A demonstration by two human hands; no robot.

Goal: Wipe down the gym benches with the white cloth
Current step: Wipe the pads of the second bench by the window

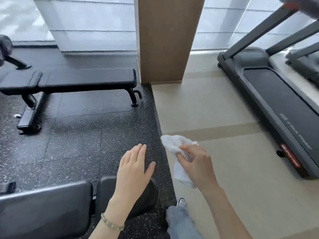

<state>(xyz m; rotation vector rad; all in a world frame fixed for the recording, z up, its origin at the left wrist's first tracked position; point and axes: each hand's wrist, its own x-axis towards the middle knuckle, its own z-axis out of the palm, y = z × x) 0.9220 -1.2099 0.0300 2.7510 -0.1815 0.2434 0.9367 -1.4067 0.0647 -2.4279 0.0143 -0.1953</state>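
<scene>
Far bench point(86, 79) noted at the back left of the black mat point(77, 144); near bench point(44, 206) at its front edge. Left grip point(133, 169) is held spread and flat over the near bench's right end, holding nothing. White cloth point(172, 144) is pinched by the right grip point(195, 163) above the mat's right edge, off both benches. Judged: cloth should be laid flat, then drawn lengthwise along the pad. Pillar point(164, 40) and treadmill point(279, 107) stand rightward; no obstruction is expected.

1 head-worn wide view, facing forward and down, close above bench point(44, 204)
</scene>
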